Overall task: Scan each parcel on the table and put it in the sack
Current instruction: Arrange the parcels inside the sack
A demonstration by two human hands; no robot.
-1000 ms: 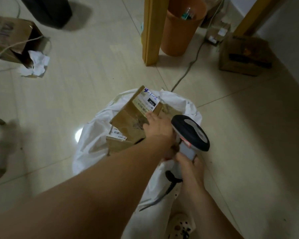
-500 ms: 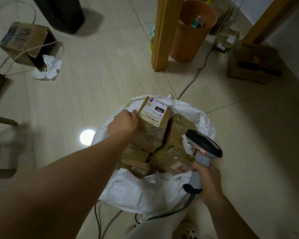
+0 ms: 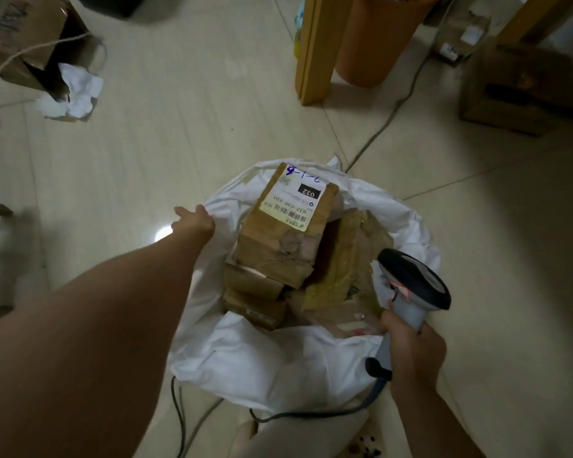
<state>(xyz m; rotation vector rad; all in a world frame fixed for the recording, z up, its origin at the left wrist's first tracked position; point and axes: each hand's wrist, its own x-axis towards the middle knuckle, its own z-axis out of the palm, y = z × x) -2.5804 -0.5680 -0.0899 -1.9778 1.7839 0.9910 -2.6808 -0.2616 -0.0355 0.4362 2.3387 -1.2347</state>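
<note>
A white sack (image 3: pixel 278 365) stands open on the floor below me, filled with several brown cardboard parcels. The top parcel (image 3: pixel 278 239) lies tilted with its white label facing up. Smaller parcels (image 3: pixel 252 284) sit below it, and a yellow-taped one (image 3: pixel 344 259) lies to its right. My left hand (image 3: pixel 196 223) is at the sack's left rim, fingers curled over the edge of the cloth, thumb out. My right hand (image 3: pixel 411 352) grips the handle of the grey barcode scanner (image 3: pixel 414 282) at the sack's right side.
A wooden table leg (image 3: pixel 311 51) and an orange bin (image 3: pixel 368 44) stand beyond the sack. A cardboard box (image 3: pixel 516 90) sits at the right, and an open box (image 3: pixel 24 44) with crumpled white paper (image 3: pixel 76 90) at the far left. Cables (image 3: pixel 394 110) run across the tiled floor.
My left hand has let go of the labelled parcel, which now lies in the sack, and moved left to the sack's rim. The scanner hand has shifted right and down.
</note>
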